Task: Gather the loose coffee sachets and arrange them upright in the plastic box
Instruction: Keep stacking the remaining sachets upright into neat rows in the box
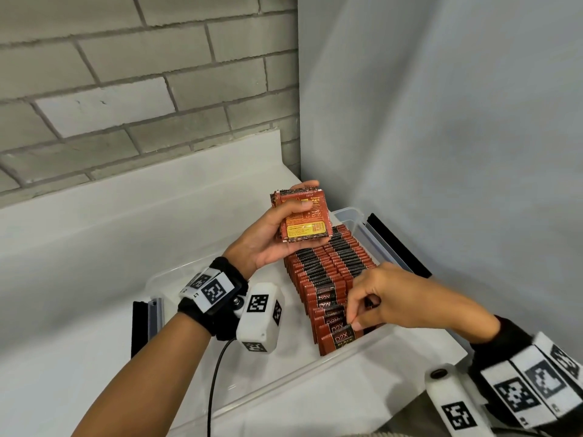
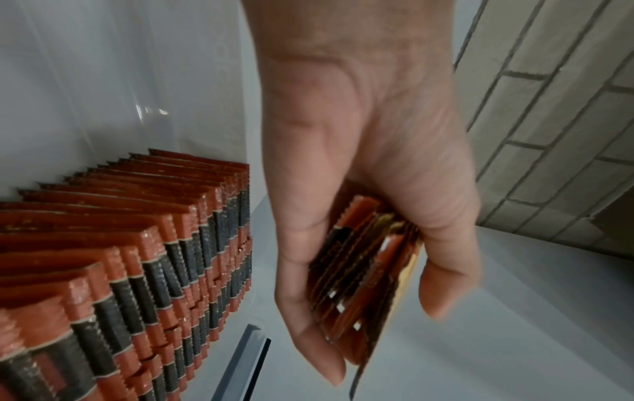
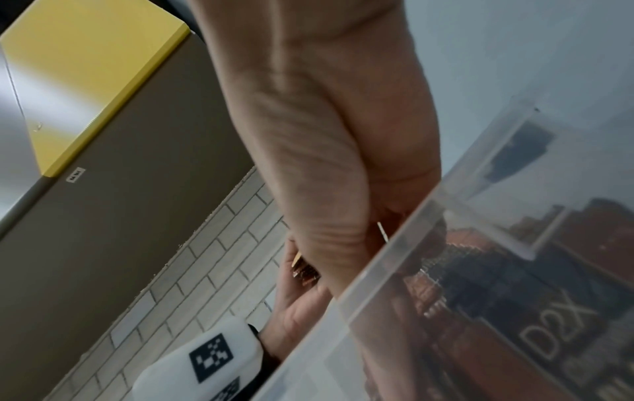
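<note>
The left hand (image 1: 268, 238) grips a stack of sachets (image 1: 304, 217) tight, thumb on front, fingers behind. It is held up in the air above the far end of the box (image 1: 353, 351). Below it, two rows of sachets (image 1: 328, 279) stand upright in the box. The right hand (image 1: 397, 298) reaches down to the near end of the rows and pinches the top of one sachet there
</note>
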`<state>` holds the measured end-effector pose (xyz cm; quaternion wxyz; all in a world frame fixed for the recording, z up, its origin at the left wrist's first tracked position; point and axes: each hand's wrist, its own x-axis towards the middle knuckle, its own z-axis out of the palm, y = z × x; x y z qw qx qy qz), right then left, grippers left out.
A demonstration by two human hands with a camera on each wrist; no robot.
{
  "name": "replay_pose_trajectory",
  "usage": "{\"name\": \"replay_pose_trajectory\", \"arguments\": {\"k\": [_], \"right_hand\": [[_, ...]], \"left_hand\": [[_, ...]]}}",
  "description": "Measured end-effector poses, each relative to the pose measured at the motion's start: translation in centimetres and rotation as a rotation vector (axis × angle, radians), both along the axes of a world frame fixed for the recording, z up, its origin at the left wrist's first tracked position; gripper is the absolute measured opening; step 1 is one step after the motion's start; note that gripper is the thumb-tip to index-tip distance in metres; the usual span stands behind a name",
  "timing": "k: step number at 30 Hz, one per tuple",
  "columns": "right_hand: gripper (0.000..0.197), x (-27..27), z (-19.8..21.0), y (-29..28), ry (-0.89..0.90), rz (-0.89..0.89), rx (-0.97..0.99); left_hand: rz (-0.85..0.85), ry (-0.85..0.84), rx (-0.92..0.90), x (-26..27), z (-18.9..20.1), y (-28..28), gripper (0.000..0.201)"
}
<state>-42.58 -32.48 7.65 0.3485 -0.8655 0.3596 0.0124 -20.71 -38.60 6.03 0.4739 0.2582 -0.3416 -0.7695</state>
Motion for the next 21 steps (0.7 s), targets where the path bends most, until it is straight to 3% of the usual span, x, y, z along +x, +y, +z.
{"name": "replay_pose_trajectory", "arguments": {"k": [3, 7, 14, 18, 21], "right_hand": [[0.008, -0.1, -0.3, -0.1, 0.017, 0.004, -0.011], [0.01, -0.1, -0.2, -0.1, 0.007, -0.008, 0.015], [0.023, -0.1, 0.6, -0.5, -0.237, -0.204, 0.136], [0.036, 0.6, 0.5, -1.0, -0.451, -0.402, 0.164], [0.036, 1.5, 0.6, -1.2, -0.575, -0.523, 0.236]], "left_hand": [[0.008, -0.002, 0.01, 0.0, -0.1, 0.0, 0.063], [0.034, -0.017, 0.032, 0.0, 0.0, 0.2, 0.042], [0.016, -0.046, -0.021, -0.2, 0.2, 0.4, 0.046], [-0.014, -0.027, -0.08, -0.4, 0.0, 0.3, 0.069], [-0.018, -0.033, -0.094, -0.6, 0.0, 0.2, 0.076]]}}
